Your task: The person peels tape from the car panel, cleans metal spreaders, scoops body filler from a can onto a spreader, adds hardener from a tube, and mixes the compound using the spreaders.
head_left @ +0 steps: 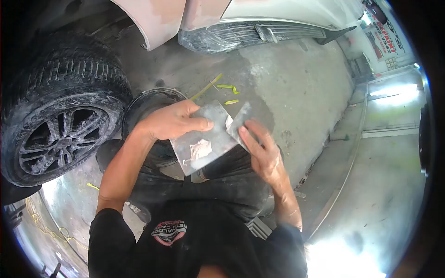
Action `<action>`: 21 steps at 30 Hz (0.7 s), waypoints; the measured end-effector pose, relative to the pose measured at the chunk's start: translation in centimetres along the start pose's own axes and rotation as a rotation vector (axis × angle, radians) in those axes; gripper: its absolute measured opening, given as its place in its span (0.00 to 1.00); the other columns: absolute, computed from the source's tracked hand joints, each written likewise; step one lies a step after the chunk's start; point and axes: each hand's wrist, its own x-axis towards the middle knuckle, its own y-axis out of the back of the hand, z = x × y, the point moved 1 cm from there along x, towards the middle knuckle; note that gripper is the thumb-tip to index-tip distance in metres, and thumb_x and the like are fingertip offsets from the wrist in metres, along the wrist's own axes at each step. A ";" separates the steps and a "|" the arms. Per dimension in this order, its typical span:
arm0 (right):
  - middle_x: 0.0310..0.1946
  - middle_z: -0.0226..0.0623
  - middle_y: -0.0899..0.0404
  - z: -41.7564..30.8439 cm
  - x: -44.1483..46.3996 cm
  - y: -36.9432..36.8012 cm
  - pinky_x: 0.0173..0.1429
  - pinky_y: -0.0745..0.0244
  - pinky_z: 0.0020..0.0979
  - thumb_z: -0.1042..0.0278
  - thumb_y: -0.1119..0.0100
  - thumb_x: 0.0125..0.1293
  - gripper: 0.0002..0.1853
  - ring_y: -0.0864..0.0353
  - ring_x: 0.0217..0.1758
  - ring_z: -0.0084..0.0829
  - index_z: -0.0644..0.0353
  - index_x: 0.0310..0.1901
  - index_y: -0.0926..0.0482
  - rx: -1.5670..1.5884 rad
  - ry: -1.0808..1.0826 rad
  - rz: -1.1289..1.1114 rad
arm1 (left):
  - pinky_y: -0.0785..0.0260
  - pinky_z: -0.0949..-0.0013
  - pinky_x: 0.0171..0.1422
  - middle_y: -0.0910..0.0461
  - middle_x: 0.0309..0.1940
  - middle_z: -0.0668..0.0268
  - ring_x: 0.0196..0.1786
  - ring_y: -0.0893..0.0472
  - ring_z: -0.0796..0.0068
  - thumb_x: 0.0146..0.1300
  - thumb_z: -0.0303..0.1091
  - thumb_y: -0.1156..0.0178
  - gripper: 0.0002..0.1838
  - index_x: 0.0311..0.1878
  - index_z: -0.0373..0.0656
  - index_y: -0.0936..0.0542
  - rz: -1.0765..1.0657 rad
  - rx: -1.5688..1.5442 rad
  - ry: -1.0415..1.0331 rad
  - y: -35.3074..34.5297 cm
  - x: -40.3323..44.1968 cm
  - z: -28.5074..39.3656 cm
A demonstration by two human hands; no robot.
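Observation:
My left hand (pixel 174 121) grips a flat grey mixing board (pixel 206 155) by its upper left edge, thumb lying on top. A lump of pale pinkish body filler (pixel 200 149) sits near the board's lower middle. In my right hand (pixel 262 153) is a thin grey spreader (pixel 241 119), pinched between thumb and fingers and slanted at the board's right edge. A smear of pale filler (pixel 229 121) shows between the spreader and the board. The fingers of my right hand are slightly blurred.
A large wheel with a dusty tire (pixel 79 74) stands at left. Above are a vehicle's pinkish panel (pixel 160 21) and a plastic-wrapped running board (pixel 222 37). Yellow-green tape strips (pixel 227 87) lie on the concrete floor (pixel 296 88). A round black rim (pixel 157 95) is behind my left hand.

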 end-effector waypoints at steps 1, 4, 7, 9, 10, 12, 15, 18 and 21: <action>0.63 0.48 0.26 1.0 0.1 0.5 0.72 0.31 0.49 0.90 0.43 0.50 0.36 0.26 0.66 0.54 0.54 0.64 0.21 -0.140 0.003 -0.048 | 0.32 0.74 0.42 0.19 0.35 0.77 0.37 0.26 0.87 0.71 0.43 0.37 0.17 0.46 0.35 0.15 -0.010 0.017 0.023 0.1 0.0 -0.2; 0.66 0.47 0.29 2.9 -0.3 2.0 0.71 0.32 0.54 0.85 0.42 0.53 0.37 0.28 0.66 0.55 0.52 0.68 0.25 -0.443 -0.036 -0.060 | 0.34 0.74 0.38 0.21 0.32 0.78 0.35 0.28 0.88 0.72 0.42 0.38 0.16 0.44 0.35 0.16 0.003 0.082 0.073 0.8 0.5 0.5; 0.67 0.48 0.31 1.7 -1.3 2.5 0.71 0.34 0.59 0.83 0.42 0.56 0.35 0.29 0.68 0.56 0.53 0.69 0.26 -0.433 -0.122 0.050 | 0.38 0.72 0.32 0.26 0.28 0.79 0.31 0.32 0.89 0.74 0.41 0.41 0.16 0.41 0.35 0.17 0.121 0.133 0.097 0.4 0.5 1.3; 0.67 0.49 0.31 -1.1 -0.7 2.2 0.71 0.36 0.63 0.82 0.42 0.58 0.34 0.30 0.68 0.57 0.54 0.69 0.27 -0.482 -0.114 0.097 | 0.41 0.70 0.29 0.29 0.25 0.80 0.29 0.35 0.89 0.75 0.41 0.42 0.16 0.40 0.34 0.19 0.208 0.164 0.063 -0.6 0.9 1.2; 0.67 0.49 0.31 -1.9 -0.4 1.8 0.70 0.37 0.64 0.81 0.42 0.59 0.33 0.30 0.69 0.58 0.54 0.69 0.27 -0.480 -0.123 0.077 | 0.42 0.70 0.29 0.30 0.25 0.80 0.28 0.36 0.89 0.75 0.40 0.43 0.16 0.39 0.34 0.19 0.222 0.188 0.028 -0.8 1.0 0.9; 0.67 0.49 0.31 -2.8 0.2 0.9 0.70 0.38 0.67 0.79 0.42 0.60 0.32 0.31 0.70 0.59 0.54 0.70 0.27 -0.476 -0.144 0.043 | 0.43 0.70 0.28 0.32 0.24 0.80 0.28 0.37 0.89 0.75 0.39 0.43 0.16 0.39 0.33 0.20 0.244 0.239 -0.045 -1.0 1.3 0.2; 0.67 0.48 0.32 -2.8 0.7 0.0 0.69 0.38 0.68 0.77 0.42 0.60 0.33 0.33 0.70 0.59 0.53 0.71 0.28 -0.493 -0.149 0.036 | 0.43 0.70 0.28 0.33 0.24 0.80 0.29 0.37 0.89 0.74 0.37 0.43 0.15 0.37 0.33 0.22 0.239 0.165 -0.081 -1.4 1.0 0.7; 0.66 0.46 0.30 -3.1 1.2 -0.4 0.68 0.38 0.68 0.78 0.41 0.59 0.33 0.31 0.68 0.58 0.52 0.69 0.27 -0.522 -0.131 0.010 | 0.43 0.69 0.28 0.33 0.22 0.79 0.28 0.37 0.89 0.74 0.37 0.43 0.16 0.35 0.32 0.23 0.263 0.155 -0.115 -1.7 1.1 0.6; 0.63 0.42 0.28 -3.5 1.4 -1.6 0.68 0.38 0.67 0.80 0.41 0.56 0.33 0.30 0.67 0.55 0.50 0.66 0.24 -0.423 -0.143 0.027 | 0.42 0.67 0.27 0.34 0.19 0.74 0.27 0.37 0.86 0.74 0.38 0.43 0.18 0.34 0.30 0.24 0.313 0.225 -0.136 -1.8 1.5 -0.9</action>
